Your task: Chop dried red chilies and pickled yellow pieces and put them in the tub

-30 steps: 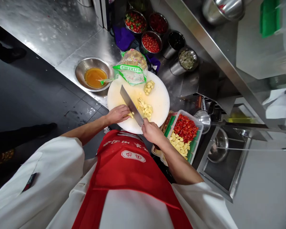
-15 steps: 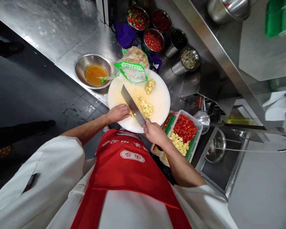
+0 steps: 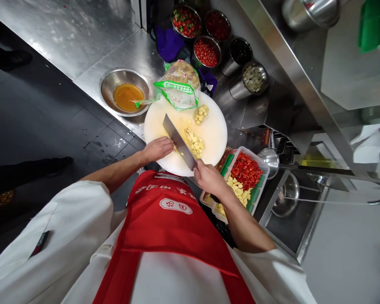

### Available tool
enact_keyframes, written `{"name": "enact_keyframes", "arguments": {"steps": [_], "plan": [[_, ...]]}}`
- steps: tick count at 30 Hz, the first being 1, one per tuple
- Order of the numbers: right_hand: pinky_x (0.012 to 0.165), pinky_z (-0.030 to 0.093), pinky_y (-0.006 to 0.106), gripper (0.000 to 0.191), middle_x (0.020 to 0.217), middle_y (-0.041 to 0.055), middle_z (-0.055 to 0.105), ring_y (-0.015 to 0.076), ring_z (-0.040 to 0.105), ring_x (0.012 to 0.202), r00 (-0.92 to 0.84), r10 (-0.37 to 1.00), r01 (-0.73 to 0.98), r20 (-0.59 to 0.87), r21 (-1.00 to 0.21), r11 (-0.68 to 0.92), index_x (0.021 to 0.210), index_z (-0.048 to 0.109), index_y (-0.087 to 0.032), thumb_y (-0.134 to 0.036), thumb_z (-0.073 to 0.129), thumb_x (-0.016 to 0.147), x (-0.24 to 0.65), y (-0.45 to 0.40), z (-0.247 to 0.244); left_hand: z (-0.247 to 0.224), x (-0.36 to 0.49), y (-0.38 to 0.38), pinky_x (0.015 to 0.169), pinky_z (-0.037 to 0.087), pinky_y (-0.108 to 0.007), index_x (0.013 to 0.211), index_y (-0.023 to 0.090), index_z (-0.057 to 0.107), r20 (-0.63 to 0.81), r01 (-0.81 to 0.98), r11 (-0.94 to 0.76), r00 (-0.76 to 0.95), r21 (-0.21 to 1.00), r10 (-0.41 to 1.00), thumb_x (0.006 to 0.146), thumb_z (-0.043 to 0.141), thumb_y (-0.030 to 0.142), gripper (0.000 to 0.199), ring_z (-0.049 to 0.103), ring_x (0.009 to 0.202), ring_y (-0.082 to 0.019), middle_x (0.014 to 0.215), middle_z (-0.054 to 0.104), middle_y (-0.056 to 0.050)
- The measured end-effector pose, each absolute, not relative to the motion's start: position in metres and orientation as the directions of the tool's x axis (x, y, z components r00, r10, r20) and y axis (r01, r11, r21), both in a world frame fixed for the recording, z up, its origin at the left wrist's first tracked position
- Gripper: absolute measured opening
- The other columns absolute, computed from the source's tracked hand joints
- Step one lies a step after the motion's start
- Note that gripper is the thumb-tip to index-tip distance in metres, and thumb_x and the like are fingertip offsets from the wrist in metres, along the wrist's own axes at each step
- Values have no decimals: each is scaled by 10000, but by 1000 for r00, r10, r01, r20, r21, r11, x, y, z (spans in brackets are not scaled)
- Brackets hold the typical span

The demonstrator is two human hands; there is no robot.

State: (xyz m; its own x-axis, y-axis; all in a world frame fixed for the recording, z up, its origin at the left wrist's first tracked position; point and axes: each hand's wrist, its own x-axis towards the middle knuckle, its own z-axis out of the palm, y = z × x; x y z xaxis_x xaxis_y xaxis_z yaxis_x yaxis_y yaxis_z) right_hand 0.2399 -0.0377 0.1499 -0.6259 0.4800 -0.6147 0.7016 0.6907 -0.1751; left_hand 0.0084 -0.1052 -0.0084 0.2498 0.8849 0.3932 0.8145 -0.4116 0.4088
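Note:
My right hand [image 3: 209,177] grips the handle of a cleaver [image 3: 179,141], its broad blade slanting across the round white cutting board [image 3: 213,145]. On the blade's left side, my left hand [image 3: 160,148] rests on the board with fingers pressed together over a pale yellow, ginger-like piece, mostly hidden beneath them. Right of the blade lies a heap of cut pale yellow pieces [image 3: 196,145]. A knobby uncut clump [image 3: 201,114] sits farther back. An opened plastic bag [image 3: 181,86] with green print, holding more yellowish pieces, overlaps the board's far edge.
A steel bowl [image 3: 106,86] of orange-brown liquid stands at left. Steel pots of chopped red peppers [image 3: 205,52] and other ingredients line the back. Right of the board, a plastic tub [image 3: 266,169] holds red peppers and yellow slices. Beyond is a sink [image 3: 299,236]. Another person's legs [image 3: 28,173] show at left.
The cleaver and my right hand have shifted slightly right and toward me. My left hand stays almost in place, and the view has tilted slightly.

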Motion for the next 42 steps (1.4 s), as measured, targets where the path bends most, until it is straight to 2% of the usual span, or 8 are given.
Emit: {"name": "enact_keyframes", "arguments": {"steps": [4,12,21,24,30,34,38,42], "plan": [[711,375,291,245,892,131,710,252,672,858,-600,457,705,-656,-165,689,1129,505,-137,-268,339,1004,260,-44,163,-11,8,-105,887,516,-319,968,137,667,420,815,-426,253,393,872,1004,455,281,259,621,948,-178,1005,690,-97],[748,420,309,280,1001,164,709,275,673,931,-628,496,719,-599,-204,664,1191,484,-119,-254,322,1006,200,-35,104,-7,7,-106,883,530,-334,988,145,671,409,796,-440,269,415,872,992,470,284,244,621,948,-183,1003,684,-101],[712,378,290,241,912,122,712,253,672,868,-604,465,715,-648,-182,675,1121,511,-151,-286,346,1008,262,-40,158,-13,7,-106,896,523,-337,982,154,673,379,804,-427,274,415,884,999,433,251,260,617,966,-179,1021,685,-95],[695,378,295,227,887,121,710,256,675,846,-608,440,703,-661,-189,686,1106,511,-149,-273,349,1005,259,-42,150,-13,6,-105,898,520,-330,975,149,672,389,795,-437,277,421,879,999,440,250,254,618,965,-178,1022,688,-100],[742,420,305,260,985,156,713,267,675,922,-622,474,713,-624,-200,672,1163,503,-122,-245,339,1002,206,-32,111,-13,4,-106,890,540,-356,1011,155,680,383,778,-454,296,434,875,995,440,247,258,631,955,-185,996,691,-101],[737,412,305,262,967,149,715,268,677,902,-632,463,705,-621,-215,675,1137,519,-139,-273,333,1009,221,-30,129,-15,4,-107,894,543,-349,1012,156,683,357,803,-445,311,397,881,995,427,242,270,631,966,-180,1030,692,-98],[731,389,292,248,928,135,715,255,676,882,-601,453,714,-658,-188,674,1128,518,-144,-285,348,1014,256,-36,155,-15,6,-108,912,530,-342,1014,151,679,345,800,-433,301,417,889,997,427,240,268,624,986,-182,1049,691,-101],[711,386,288,244,897,135,714,254,679,856,-583,437,717,-685,-181,673,1116,527,-138,-274,354,1010,257,-39,151,-15,5,-108,931,524,-341,1030,152,675,350,793,-436,300,425,887,994,437,230,254,625,1000,-179,1054,690,-99]]}}
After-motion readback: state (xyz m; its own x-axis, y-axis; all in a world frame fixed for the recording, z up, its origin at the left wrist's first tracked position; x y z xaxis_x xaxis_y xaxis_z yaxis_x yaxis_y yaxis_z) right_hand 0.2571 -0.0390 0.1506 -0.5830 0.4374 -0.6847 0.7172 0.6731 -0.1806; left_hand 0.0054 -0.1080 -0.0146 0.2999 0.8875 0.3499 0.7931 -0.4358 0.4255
